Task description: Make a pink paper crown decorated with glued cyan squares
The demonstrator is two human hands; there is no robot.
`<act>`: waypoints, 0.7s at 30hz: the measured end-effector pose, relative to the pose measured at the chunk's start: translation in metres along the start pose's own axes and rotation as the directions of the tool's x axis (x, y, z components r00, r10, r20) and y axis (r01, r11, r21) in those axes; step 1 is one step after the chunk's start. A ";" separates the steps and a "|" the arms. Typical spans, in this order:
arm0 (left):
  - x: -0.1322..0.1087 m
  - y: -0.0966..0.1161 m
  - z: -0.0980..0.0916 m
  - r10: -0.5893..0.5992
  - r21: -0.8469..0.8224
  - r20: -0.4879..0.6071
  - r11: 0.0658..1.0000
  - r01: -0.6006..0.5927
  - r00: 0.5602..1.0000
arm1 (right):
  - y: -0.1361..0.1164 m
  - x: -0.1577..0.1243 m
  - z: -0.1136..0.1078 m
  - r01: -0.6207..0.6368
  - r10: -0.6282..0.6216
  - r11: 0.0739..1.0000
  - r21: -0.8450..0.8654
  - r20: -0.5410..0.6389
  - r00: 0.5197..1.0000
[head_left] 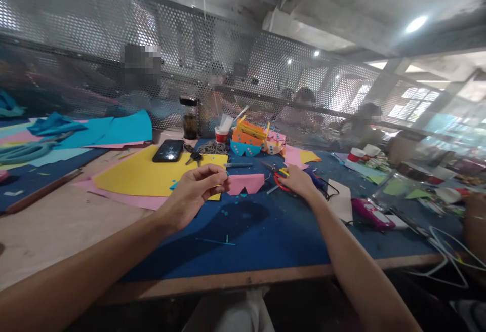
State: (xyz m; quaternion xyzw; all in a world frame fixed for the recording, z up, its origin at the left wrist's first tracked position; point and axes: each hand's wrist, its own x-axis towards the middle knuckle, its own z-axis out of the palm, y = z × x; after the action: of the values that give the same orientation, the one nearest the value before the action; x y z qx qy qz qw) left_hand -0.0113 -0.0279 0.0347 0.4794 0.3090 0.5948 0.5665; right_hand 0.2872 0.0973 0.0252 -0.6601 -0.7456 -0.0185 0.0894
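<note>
A ceiling lamp (416,24) is glaring above the counter (288,243), a soft shadow (237,219) is darkening its surface, and the mesh partition (182,38) behind it is blurring.

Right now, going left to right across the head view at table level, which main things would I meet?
Bright-blue flat sheets, the person's left hand, the pink flat piece with a notched lower edge, the person's right hand, the pale-beige flat sheet, the magenta oblong object.
</note>
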 end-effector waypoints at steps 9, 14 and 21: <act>-0.001 0.002 0.004 0.023 0.246 -0.007 0.969 -0.020 1.000 | -0.025 -0.018 -0.020 0.129 -0.105 0.976 0.176 -0.137 0.985; -0.003 0.005 0.008 0.062 0.416 0.031 0.907 -0.069 0.998 | -0.081 -0.050 -0.047 0.483 -0.431 0.621 0.617 -0.245 0.868; -0.003 0.002 0.008 0.048 0.408 0.069 0.910 -0.072 0.996 | -0.109 -0.078 -0.053 0.558 -0.531 0.408 0.723 -0.310 0.789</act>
State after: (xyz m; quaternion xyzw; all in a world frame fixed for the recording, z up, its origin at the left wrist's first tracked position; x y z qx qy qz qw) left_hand -0.0051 -0.0324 0.0389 0.6136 0.3957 0.5198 0.4435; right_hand 0.1937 -0.0009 0.0746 -0.2722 -0.8464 0.2707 0.3691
